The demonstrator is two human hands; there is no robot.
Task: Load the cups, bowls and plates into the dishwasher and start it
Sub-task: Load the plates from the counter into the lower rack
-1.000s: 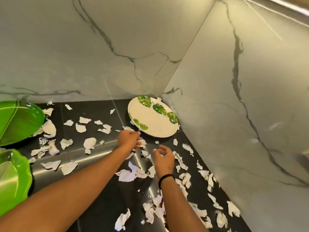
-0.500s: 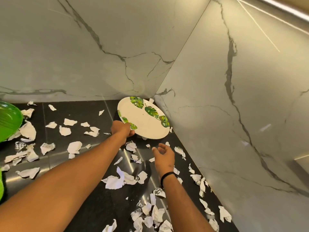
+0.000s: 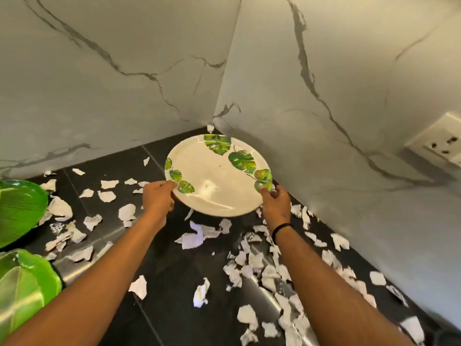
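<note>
Two hands, left (image 3: 157,196), right (image 3: 275,204), gripping one leaf-print plate (image 3: 217,178), two green dishes (image 3: 20,211)

Soft, even light — glare streaks cross the black counter (image 3: 159,283) at lower centre; the frame's edges bend with wide-angle distortion, slightly soft.

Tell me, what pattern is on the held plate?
Green leaf prints on a cream plate, seen in the head view.

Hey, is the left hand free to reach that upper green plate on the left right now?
Probably not yet. The left hand grips the white leaf-print plate, with the right hand on its other edge. The path to the green plate holds only paper scraps.
</note>
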